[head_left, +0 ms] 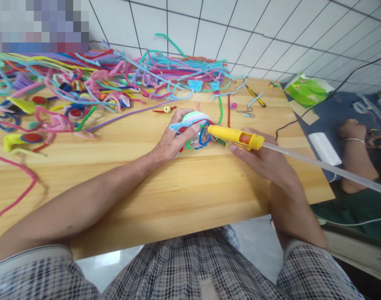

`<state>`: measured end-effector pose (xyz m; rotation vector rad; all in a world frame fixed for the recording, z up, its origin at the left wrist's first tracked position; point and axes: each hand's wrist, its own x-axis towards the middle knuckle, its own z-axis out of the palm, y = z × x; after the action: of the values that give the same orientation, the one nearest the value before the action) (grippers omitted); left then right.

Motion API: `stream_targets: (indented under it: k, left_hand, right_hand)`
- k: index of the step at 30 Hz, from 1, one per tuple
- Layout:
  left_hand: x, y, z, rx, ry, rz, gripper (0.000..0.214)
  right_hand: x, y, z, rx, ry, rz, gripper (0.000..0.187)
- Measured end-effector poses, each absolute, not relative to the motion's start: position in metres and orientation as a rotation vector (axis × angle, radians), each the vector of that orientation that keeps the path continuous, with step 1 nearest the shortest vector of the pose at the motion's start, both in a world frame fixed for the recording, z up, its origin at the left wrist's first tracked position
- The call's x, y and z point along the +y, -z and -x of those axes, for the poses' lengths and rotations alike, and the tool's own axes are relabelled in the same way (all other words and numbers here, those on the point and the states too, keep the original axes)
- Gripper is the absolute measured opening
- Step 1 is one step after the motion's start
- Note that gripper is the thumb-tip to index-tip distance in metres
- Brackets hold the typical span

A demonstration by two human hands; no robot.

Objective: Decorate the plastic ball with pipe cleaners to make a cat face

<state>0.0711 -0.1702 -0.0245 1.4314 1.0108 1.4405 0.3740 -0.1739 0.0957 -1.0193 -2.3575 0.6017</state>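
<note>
Craft piece (198, 139): where, and who's got it? Clock centred on it, 12 away from the wearer.

Over the middle of the desk (178, 196). Left hand (172, 139) grips it from 9 o'clock, fingers round the far side, thumb across the front. Can't tell if it touches the wood.

Other side?

Right hand (267, 158) at 4 o'clock, fingers closed round the yellow glue gun (235, 136). Nozzle at the piece's 3 o'clock edge; contact unclear. Can't see if the trigger is squeezed.

Risks?

Burn first, if the gun's hot: left thumb sits close to the nozzle. One slip does it.

Next: long glue stick (318, 164) out the back toward 4 o'clock, lined up with a co-worker's forearm (359, 162). A bump there would swing the nozzle.

Cable?

Black cable (302, 113) at 2 o'clock. If it's the gun's, a snag could jerk the aim.
</note>
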Motion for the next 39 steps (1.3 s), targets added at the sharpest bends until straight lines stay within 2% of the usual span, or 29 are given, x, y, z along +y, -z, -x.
stream_targets:
  k: [17,26,39]
  left_hand:
    - [-0.1690,0.0252,-0.0695,1.000,-1.426,-1.468,0.083]
    - [-0.1677,0.0250,-0.0698,0.973,-1.422,-1.477,0.083]
    - [-0.1700,0.0236,-0.0710,1.008,-1.418,-1.441,0.078]
  right_hand:
    - [-0.1746,-0.0964,-0.3749,-2.367,-0.613,1.009,0.034]
    - [-0.1731,-0.0964,-0.3742,-2.350,-0.615,1.034,0.042]
    - [-0.1766,-0.0949,-0.3740,-2.325,-0.611,1.107,0.039]
